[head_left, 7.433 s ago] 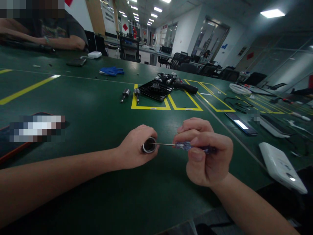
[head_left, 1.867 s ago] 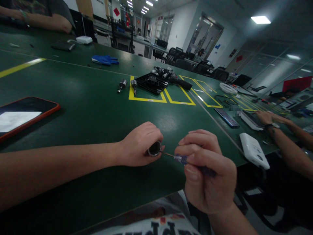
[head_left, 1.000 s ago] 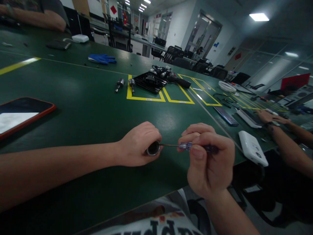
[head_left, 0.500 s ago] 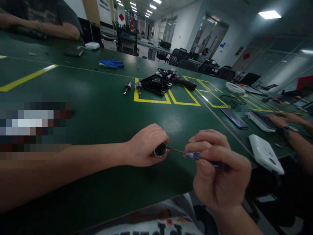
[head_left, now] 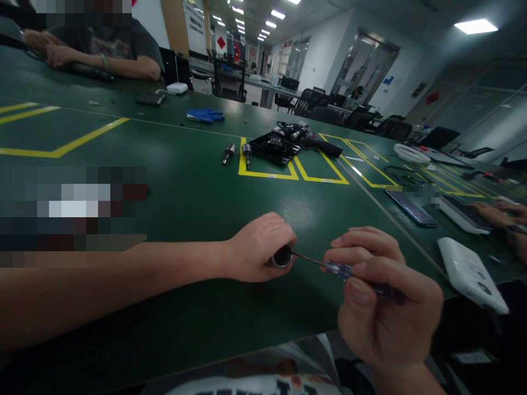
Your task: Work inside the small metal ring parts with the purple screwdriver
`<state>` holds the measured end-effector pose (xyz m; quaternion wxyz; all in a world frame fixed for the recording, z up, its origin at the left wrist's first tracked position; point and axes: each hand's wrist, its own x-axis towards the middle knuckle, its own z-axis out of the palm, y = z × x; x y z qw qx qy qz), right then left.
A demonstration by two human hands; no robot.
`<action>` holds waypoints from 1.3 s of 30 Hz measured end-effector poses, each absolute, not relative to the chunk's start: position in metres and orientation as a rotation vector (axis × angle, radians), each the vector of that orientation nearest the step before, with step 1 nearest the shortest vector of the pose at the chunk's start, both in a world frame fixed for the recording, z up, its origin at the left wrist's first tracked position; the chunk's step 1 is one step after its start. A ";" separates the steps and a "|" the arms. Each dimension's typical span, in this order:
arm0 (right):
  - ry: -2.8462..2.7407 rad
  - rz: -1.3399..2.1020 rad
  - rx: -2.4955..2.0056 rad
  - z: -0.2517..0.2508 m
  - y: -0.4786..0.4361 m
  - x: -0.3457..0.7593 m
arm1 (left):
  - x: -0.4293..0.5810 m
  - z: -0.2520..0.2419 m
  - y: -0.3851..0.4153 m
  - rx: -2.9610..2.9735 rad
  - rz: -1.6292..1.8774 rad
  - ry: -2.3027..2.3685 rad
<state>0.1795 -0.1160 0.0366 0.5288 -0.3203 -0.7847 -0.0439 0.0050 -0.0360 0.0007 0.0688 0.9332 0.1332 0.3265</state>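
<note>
Left fingers (head_left: 275, 246) curled around metal cylinder (head_left: 282, 256), right fingers (head_left: 362, 263) pinching screwdriver (head_left: 349, 273).

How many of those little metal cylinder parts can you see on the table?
3: one in the left hand, the cylinder meeting the screwdriver held by the right hand; two lying loose by the yellow tape. More may sit among the black tray's clutter.

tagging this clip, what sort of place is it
Probably an assembly workshop or training room: a long green bench marked with yellow tape boxes, metal parts and a parts tray laid out, and other people at work alongside.
</note>
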 end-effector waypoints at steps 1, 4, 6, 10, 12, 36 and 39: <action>-1.878 -0.101 -0.761 0.037 -0.116 0.180 | 0.005 0.001 -0.036 2.814 0.979 0.402; -1.891 -0.092 -0.759 0.037 -0.116 0.180 | 0.005 0.000 -0.036 2.820 0.986 0.397; -1.892 -0.100 -0.753 0.037 -0.116 0.180 | 0.006 0.001 -0.036 2.821 1.016 0.390; -1.826 -0.111 -0.759 0.039 -0.116 0.178 | 0.006 0.002 -0.037 2.810 1.029 0.443; -1.797 -0.108 -0.769 0.040 -0.116 0.178 | 0.007 0.003 -0.037 2.799 1.023 0.447; -1.954 -0.200 -0.783 0.045 -0.124 0.174 | 0.007 0.000 -0.035 2.789 0.959 0.479; -1.964 -0.241 -0.777 0.046 -0.125 0.173 | 0.007 0.000 -0.035 2.792 0.949 0.457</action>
